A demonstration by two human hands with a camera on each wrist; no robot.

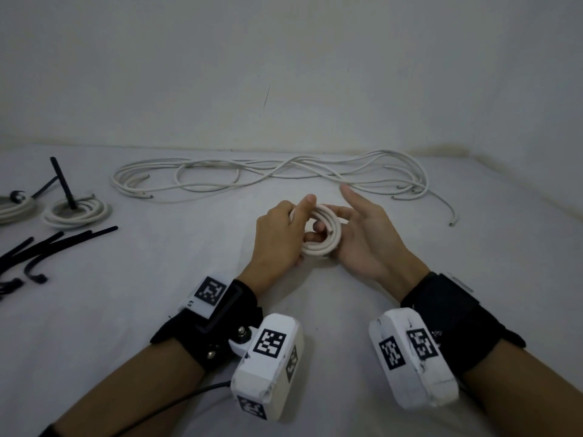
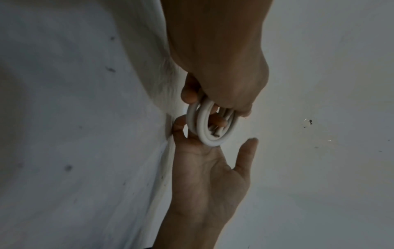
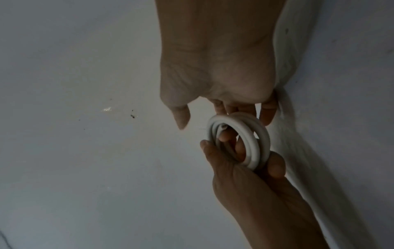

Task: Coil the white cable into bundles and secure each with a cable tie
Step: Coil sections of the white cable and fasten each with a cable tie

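Two hands, left [image 1: 277, 234] and right [image 1: 362, 241]. One small coil [image 1: 321, 231] held. Two tied coils [image 1: 77, 212] lie left. One loose cable pile [image 1: 268, 175]. Several black ties [image 1: 47, 247].

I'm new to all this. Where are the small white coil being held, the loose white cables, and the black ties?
small white cable coil [image 1: 321, 230], head view, its right rim.
loose white cables [image 1: 268, 173], head view, crossing strands.
black cable ties [image 1: 63, 241], head view, strap middle.

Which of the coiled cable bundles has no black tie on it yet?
The coil gripped by the left hand; the two bundles at far left have ties.
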